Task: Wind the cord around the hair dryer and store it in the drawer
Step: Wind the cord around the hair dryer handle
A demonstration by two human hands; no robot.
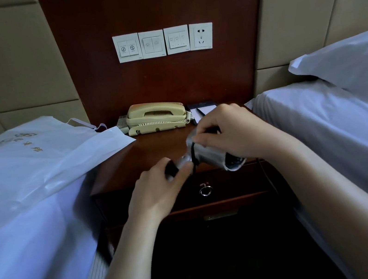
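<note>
Both hands are closed on the hair dryer [208, 157]: my left hand [160, 192] wraps the handle end, my right hand [232, 131] pinches the black cord [194, 156] against the silver barrel. From the head view the dryer hangs just above the nightstand [151, 154] edge, the closed drawer [229, 185] directly below my grip (its ring pull under my left fingertips). I judge the body light, rigid and smooth, so loops may slide; the cord is limp, best held near the handle.
</note>
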